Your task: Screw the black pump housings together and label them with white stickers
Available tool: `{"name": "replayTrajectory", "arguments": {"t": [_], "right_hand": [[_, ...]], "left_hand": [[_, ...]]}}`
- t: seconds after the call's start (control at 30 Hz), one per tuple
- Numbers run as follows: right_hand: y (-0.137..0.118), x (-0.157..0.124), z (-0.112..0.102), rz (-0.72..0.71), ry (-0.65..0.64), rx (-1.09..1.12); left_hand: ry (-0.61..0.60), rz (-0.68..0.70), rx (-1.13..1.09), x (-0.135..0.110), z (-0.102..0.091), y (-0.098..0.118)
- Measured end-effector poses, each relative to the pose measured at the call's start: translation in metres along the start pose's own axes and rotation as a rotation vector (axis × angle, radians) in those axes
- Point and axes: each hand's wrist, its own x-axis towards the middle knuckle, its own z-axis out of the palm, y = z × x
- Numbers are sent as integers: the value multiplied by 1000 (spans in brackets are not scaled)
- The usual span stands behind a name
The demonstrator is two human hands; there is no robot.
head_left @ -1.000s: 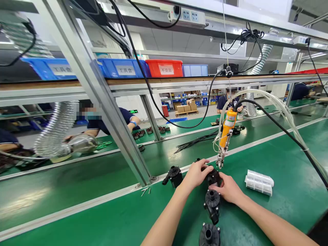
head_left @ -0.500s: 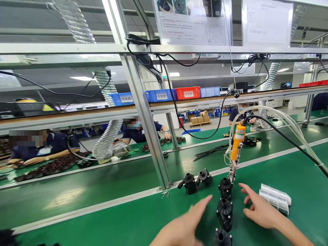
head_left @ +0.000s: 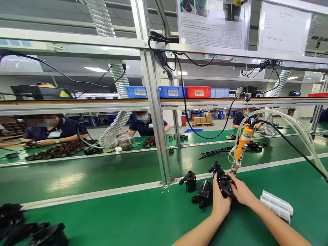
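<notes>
Both my hands grip one black pump body (head_left: pixel 224 184) on the green bench mat. My left hand (head_left: pixel 219 201) wraps its left side and my right hand (head_left: pixel 241 191) holds its right side. The tip of a hanging orange screwdriver (head_left: pixel 242 147) is just above and right of it. Another black pump (head_left: pixel 203 194) lies on its side to the left. A third pump (head_left: pixel 190 180) stands upright further left, and one more pump (head_left: pixel 215 168) sits behind on the conveyor edge.
White part packs (head_left: pixel 276 205) lie at the right. A heap of black parts (head_left: pixel 28 229) fills the lower left corner. A metal upright (head_left: pixel 160 136) stands ahead by the green conveyor (head_left: pixel 102 177). Other people work across the line. Clear hoses (head_left: pixel 294 130) arch at right.
My open hands have closed on a black pump and lifted it toward the screwdriver tip. The view has swung up and left; one pump now lies on its side.
</notes>
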Motion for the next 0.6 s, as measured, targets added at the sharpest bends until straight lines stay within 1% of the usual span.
{"name": "replayTrajectory", "arguments": {"t": [0.1,0.2,0.3,0.37,0.43,0.47,0.5,0.53,0.57,0.6], "right_hand": [[-3,5,-21,-27,101,32],[-10,9,-42,-26,304,112],[-27,24,-57,-65,550,212],[-42,41,-63,-116,698,292],[-57,60,-66,-159,810,378],[-64,69,-67,-173,850,421],[-68,77,-68,-181,877,461],[-71,83,-70,-187,894,500],[-73,87,-73,-192,900,542],[-73,89,-75,-197,893,582]], "left_hand": [[191,31,96,48,21,-15],[339,-17,193,92,31,-26],[417,-76,215,129,34,-30],[435,-93,203,144,37,-29],[438,-100,196,144,44,-25],[419,-102,194,137,46,-24],[371,-104,198,124,47,-22],[278,-104,208,106,44,-20],[152,-99,221,83,37,-17],[-21,-77,243,57,24,-12]]}}
